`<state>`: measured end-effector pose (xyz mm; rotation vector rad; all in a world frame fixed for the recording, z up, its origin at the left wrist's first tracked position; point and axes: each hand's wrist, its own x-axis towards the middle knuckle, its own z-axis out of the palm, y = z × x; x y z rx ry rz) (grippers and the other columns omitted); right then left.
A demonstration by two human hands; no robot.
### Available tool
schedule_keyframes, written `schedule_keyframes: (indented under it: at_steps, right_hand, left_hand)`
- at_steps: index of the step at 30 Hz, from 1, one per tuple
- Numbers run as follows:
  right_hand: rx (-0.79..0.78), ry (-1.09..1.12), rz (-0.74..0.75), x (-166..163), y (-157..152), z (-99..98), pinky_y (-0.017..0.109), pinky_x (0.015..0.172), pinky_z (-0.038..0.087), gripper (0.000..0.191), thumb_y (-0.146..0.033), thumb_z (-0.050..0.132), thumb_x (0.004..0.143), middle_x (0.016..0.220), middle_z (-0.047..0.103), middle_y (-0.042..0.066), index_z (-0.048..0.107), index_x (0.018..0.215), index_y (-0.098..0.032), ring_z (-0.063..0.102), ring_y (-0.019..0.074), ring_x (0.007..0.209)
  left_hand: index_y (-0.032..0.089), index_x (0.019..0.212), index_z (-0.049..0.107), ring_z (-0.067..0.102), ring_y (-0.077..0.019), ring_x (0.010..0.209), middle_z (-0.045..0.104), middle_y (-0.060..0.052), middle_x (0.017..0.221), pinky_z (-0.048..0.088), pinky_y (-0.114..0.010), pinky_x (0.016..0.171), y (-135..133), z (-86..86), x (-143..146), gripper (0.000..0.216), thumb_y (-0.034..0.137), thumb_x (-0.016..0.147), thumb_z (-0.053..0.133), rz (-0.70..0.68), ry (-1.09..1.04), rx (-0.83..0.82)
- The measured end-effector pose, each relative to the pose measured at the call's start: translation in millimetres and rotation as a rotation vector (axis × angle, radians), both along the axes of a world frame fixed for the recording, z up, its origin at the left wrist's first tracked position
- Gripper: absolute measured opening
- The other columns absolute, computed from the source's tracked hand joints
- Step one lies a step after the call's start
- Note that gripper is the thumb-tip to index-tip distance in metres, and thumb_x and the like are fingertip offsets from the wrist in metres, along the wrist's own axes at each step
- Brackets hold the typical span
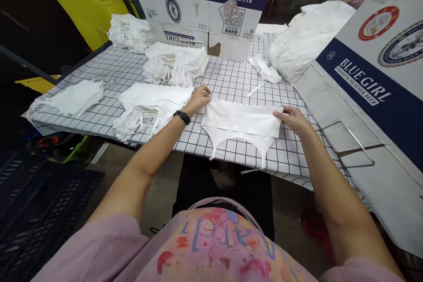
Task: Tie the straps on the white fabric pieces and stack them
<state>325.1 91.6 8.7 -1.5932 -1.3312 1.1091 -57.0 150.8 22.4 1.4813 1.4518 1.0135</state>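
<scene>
A white strappy camisole top (243, 119) lies flat on the grid-patterned tablecloth (228, 77) in front of me, its straps pointing toward me and hanging near the table's front edge. My left hand (198, 99), with a black band on the wrist, is closed at its far left corner, thumb and finger pinching the hem. At the far right corner, my right hand (294, 119) also pinches the fabric. Just left of the camisole is a stack of similar white tops (155, 101), close beside my left forearm, straps toward the front edge.
More stacked white garments (178, 61) sit behind, with a further pile (128, 33) at the back left and a loose one (74, 97) at the left edge. A beer carton (201, 4) stands at the back; another carton (373, 83) borders the right. Near it bulges a white heap (310, 35).
</scene>
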Motion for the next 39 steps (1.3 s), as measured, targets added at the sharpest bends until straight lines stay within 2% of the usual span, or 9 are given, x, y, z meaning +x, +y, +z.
schedule_keyframes:
  at_steps: [5, 9, 14, 20, 24, 28, 33, 36, 39]
  right_hand:
    - [0.093, -0.415, -0.094, -12.3, 33.7, -10.1, 0.038, 0.081, 0.054, 0.020, -0.029, 0.076, 0.070, 0.084, 0.069, 0.005, 0.068, 0.084, -0.018, 0.065, 0.0219, 0.080]
    - [0.148, -0.359, -0.138, -11.8, 27.4, -23.6, 0.041, 0.084, 0.056, 0.043, -0.037, 0.075, 0.072, 0.100, 0.072, 0.007, 0.066, 0.111, -0.020, 0.067, 0.0214, 0.081]
    - [0.145, -0.122, -0.201, -6.6, 5.5, -37.6, 0.036, 0.077, 0.059, 0.059, -0.039, 0.079, 0.067, 0.110, 0.072, 0.008, 0.060, 0.121, -0.022, 0.070, 0.0201, 0.082]
    - [0.222, -0.280, -0.291, -10.8, 4.4, -25.7, 0.039, 0.084, 0.060, 0.049, -0.022, 0.073, 0.066, 0.110, 0.073, 0.006, 0.064, 0.114, -0.021, 0.071, 0.0195, 0.083]
    - [0.284, -0.253, -0.351, -15.6, -46.3, -5.5, 0.040, 0.087, 0.061, 0.027, -0.029, 0.072, 0.079, 0.100, 0.075, 0.005, 0.070, 0.104, -0.022, 0.073, 0.0213, 0.090]
    - [0.009, -0.047, -0.121, -36.0, -137.3, 5.6, 0.033, 0.068, 0.061, 0.030, -0.048, 0.071, 0.089, 0.081, 0.075, 0.005, 0.075, 0.095, -0.020, 0.072, 0.0190, 0.070]
    - [-0.139, -0.168, -0.230, -62.8, -213.0, -12.3, 0.029, 0.059, 0.053, 0.041, -0.058, 0.063, 0.093, 0.069, 0.071, 0.003, 0.074, 0.086, -0.019, 0.066, 0.0165, 0.054]
    - [-0.250, -0.211, -0.163, -68.8, -228.4, -26.9, 0.031, 0.062, 0.053, 0.045, -0.061, 0.060, 0.092, 0.072, 0.073, 0.005, 0.075, 0.088, -0.019, 0.067, 0.0182, 0.056]
    - [-0.187, -0.302, -0.209, -69.4, -231.6, -40.8, 0.034, 0.074, 0.054, 0.047, -0.064, 0.067, 0.085, 0.090, 0.077, 0.010, 0.077, 0.093, -0.019, 0.071, 0.0228, 0.074]
  left_hand:
    - [0.022, 0.083, 0.052, 0.063, -0.0230, 0.085, 0.066, -0.004, 0.084, 0.051, -0.037, 0.080, 20.8, -6.0, 10.6, 0.034, -0.003, 0.060, 0.056, -0.024, 0.333, 0.091]
    - [0.021, 0.094, 0.058, 0.060, -0.0301, 0.113, 0.067, -0.011, 0.113, 0.049, -0.050, 0.102, 4.7, -16.5, 18.7, 0.033, -0.002, 0.071, 0.054, -0.092, 0.590, 0.287]
    - [0.020, 0.121, 0.060, 0.051, -0.0258, 0.135, 0.060, -0.010, 0.141, 0.043, -0.048, 0.117, -29.3, -20.2, 58.9, 0.030, 0.012, 0.094, 0.048, -0.516, 0.617, 0.487]
    - [0.018, 0.153, 0.043, 0.028, -0.0269, 0.157, 0.032, -0.008, 0.170, 0.022, -0.052, 0.131, -34.2, -16.8, 146.7, 0.049, 0.018, 0.104, 0.042, -0.932, 0.735, 0.440]
    - [0.023, 0.158, 0.039, 0.019, -0.0273, 0.161, 0.028, -0.005, 0.172, 0.013, -0.057, 0.132, -32.1, -24.5, 167.1, 0.051, 0.033, 0.108, 0.039, -1.001, 0.752, 0.374]
    - [0.030, 0.159, 0.037, 0.013, -0.0282, 0.163, 0.021, -0.003, 0.174, 0.003, -0.060, 0.132, -37.3, -38.4, 165.9, 0.063, 0.061, 0.105, 0.037, -1.011, 0.724, 0.381]
    - [0.036, 0.161, 0.032, 0.010, -0.0287, 0.163, 0.019, 0.001, 0.174, -0.002, -0.059, 0.133, -41.5, -50.5, 166.8, 0.074, 0.075, 0.098, 0.036, -0.972, 0.714, 0.441]
    - [0.039, 0.161, 0.031, 0.011, -0.0305, 0.163, 0.019, 0.002, 0.174, -0.002, -0.061, 0.132, -40.8, -52.0, 167.8, 0.083, 0.085, 0.091, 0.034, -0.973, 0.713, 0.448]
    - [0.038, 0.162, 0.029, 0.010, -0.0311, 0.163, 0.018, 0.001, 0.175, -0.002, -0.061, 0.131, -40.8, -51.2, 168.3, 0.089, 0.089, 0.089, 0.032, -0.972, 0.739, 0.455]
